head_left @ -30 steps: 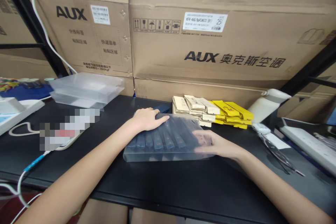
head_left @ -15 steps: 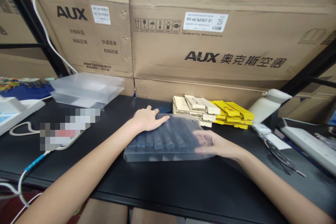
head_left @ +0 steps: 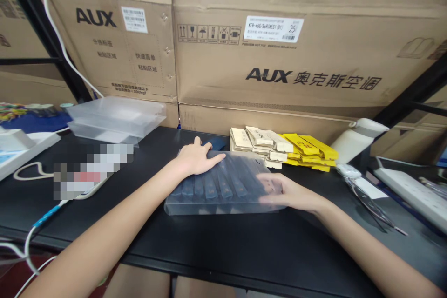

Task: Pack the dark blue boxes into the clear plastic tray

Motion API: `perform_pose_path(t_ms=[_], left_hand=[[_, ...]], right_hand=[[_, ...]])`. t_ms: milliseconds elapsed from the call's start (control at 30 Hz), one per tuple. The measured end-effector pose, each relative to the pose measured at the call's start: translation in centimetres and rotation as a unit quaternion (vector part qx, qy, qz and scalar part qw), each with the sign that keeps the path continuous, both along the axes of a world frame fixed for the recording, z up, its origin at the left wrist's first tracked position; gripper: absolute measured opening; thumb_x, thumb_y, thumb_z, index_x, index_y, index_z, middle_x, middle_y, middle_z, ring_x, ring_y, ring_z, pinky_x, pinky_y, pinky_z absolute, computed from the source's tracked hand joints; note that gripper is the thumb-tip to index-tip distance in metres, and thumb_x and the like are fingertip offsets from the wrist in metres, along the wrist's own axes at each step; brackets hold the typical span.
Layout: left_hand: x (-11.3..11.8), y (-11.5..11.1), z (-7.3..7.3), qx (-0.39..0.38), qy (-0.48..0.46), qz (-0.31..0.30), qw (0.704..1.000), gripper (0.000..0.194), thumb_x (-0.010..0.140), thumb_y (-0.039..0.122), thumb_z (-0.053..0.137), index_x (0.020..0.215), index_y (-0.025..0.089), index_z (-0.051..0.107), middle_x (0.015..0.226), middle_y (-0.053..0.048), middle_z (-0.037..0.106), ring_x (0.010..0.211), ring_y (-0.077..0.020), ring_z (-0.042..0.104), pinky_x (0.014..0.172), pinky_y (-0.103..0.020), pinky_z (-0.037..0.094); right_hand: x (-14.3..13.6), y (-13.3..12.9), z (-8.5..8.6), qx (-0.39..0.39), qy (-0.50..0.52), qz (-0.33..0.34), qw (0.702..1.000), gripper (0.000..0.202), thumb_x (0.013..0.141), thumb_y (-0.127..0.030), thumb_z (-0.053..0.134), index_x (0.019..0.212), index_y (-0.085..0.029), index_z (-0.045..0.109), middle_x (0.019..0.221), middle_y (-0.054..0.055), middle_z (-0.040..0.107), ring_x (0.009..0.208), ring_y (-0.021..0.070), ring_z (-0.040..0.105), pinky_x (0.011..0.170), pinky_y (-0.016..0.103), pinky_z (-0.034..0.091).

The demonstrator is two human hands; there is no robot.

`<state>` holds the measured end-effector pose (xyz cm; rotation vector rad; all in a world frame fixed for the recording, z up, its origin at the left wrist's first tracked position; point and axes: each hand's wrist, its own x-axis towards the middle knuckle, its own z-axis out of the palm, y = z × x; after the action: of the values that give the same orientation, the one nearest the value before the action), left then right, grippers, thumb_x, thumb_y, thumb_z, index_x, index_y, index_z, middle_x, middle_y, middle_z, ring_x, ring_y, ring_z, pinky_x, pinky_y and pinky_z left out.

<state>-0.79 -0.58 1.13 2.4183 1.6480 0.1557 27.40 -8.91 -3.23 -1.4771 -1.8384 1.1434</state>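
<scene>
On the black table [head_left: 216,242], centre, lies a flat translucent plastic case [head_left: 223,186] holding a row of dark blue packets [head_left: 209,186]. Left hand [head_left: 195,158] rests flat, fingers spread, on the case's far-left top; right hand [head_left: 282,192] has its fingers tucked under the right flap, seen blurred through the plastic. Just beyond sit tan and yellow packets [head_left: 282,146]; empty clear cases [head_left: 117,118] are stacked far left.

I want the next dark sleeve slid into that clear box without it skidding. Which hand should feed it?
Probably the right hand: its fingers already reach into the clear box at its open right end. The left hand lies flat on top, well placed to steady it.
</scene>
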Motion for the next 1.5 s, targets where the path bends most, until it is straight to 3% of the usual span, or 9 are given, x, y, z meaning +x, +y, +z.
perform_pose_path(t_ms=[233,800,1067,1267,1500], left_hand=[[-0.03,-0.12,0.05,0.012,-0.019,-0.006,1.000,0.079,0.080,0.082,0.022,0.124,0.026,0.058,0.127,-0.015,0.050,0.107,-0.0365,0.061,0.094,-0.050,0.045],[-0.12,0.29,-0.39,0.029,-0.034,-0.018,0.999,0.078,0.083,0.077,0.029,0.124,0.019,0.061,0.132,-0.014,0.054,0.114,-0.0361,0.059,0.096,-0.047,0.046],[-0.21,0.24,-0.36,0.039,-0.031,-0.055,0.997,0.069,0.088,0.072,0.027,0.117,0.022,0.066,0.120,-0.011,0.063,0.111,-0.0313,0.060,0.094,-0.045,0.047],[-0.42,0.38,-0.40,0.035,-0.018,-0.090,0.995,0.069,0.089,0.071,0.023,0.125,0.027,0.062,0.134,-0.004,0.060,0.123,-0.0313,0.054,0.099,-0.045,0.045],[-0.51,0.31,-0.13,0.026,-0.004,-0.088,0.996,0.073,0.087,0.074,0.020,0.124,0.027,0.062,0.122,-0.006,0.068,0.110,-0.0338,0.063,0.089,-0.045,0.049]], right_hand=[[-0.16,-0.14,0.27,-0.023,-0.008,-0.012,1.000,0.076,0.058,-0.049,0.083,0.123,-0.018,0.061,0.114,0.010,0.066,0.110,0.0302,0.061,0.103,0.049,0.046],[-0.20,-0.13,0.08,0.011,0.001,-0.009,1.000,0.077,0.057,-0.056,0.083,0.123,-0.020,0.066,0.108,0.009,0.069,0.104,0.0284,0.063,0.095,0.046,0.052],[-0.33,-0.13,0.10,-0.007,0.002,-0.021,1.000,0.078,0.055,-0.051,0.084,0.123,-0.017,0.064,0.114,0.011,0.067,0.109,0.0298,0.062,0.099,0.048,0.049],[-0.54,-0.24,0.37,-0.009,-0.013,-0.026,1.000,0.076,0.056,-0.051,0.083,0.122,-0.017,0.063,0.113,0.011,0.067,0.108,0.0298,0.062,0.100,0.048,0.048],[-0.48,-0.25,0.25,0.012,-0.022,-0.023,0.999,0.074,0.058,-0.052,0.082,0.121,-0.018,0.064,0.106,0.009,0.067,0.102,0.0280,0.063,0.096,0.047,0.051]])
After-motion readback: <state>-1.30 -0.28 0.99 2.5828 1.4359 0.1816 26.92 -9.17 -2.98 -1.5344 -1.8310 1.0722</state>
